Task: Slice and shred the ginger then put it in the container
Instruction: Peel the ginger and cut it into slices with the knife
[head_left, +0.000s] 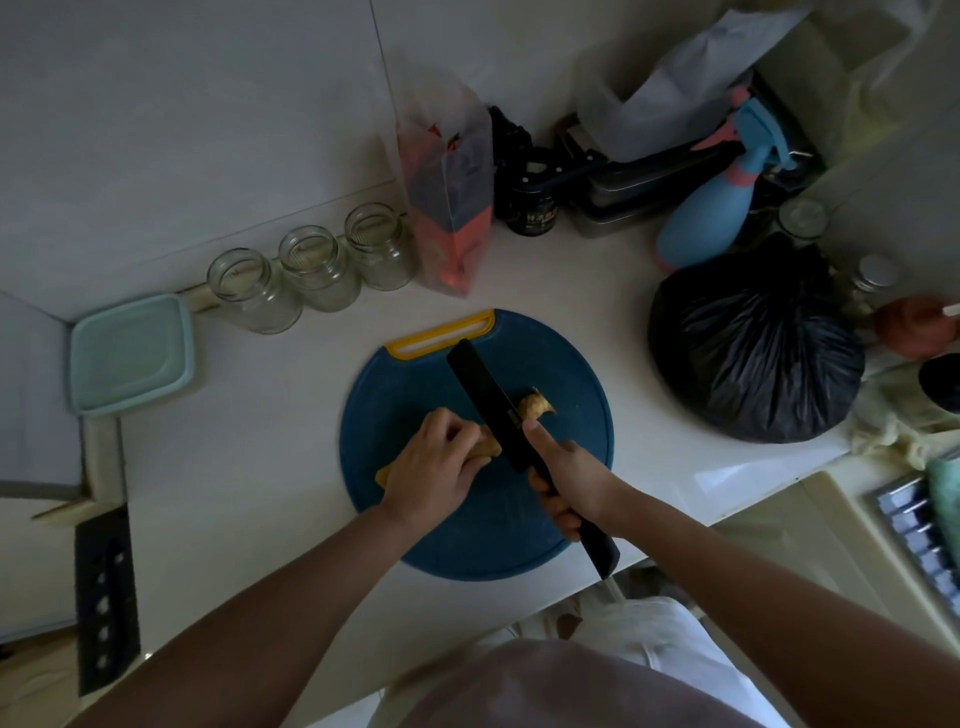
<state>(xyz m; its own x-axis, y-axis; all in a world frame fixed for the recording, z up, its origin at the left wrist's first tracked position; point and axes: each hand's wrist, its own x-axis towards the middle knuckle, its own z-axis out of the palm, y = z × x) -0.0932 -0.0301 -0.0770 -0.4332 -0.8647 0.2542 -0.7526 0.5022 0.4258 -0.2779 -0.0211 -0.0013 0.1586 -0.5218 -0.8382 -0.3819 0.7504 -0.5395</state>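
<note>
Left hand (434, 462) fingers pin ginger (485, 447) on board (467, 540); right hand (569, 480) grips knife (485, 402).

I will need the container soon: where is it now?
In the head view, the container sits far left, next to the jars and left of the board.

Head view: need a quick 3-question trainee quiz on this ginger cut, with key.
1. True or false: the right hand grips the black knife by its handle.
2. What does the left hand hold down on the blue cutting board? A) ginger B) a jar lid C) a bag
3. Fill in: ___ lidless glass jars stand in a row behind the board.
Key: 1 true; 2 A; 3 three.
</note>
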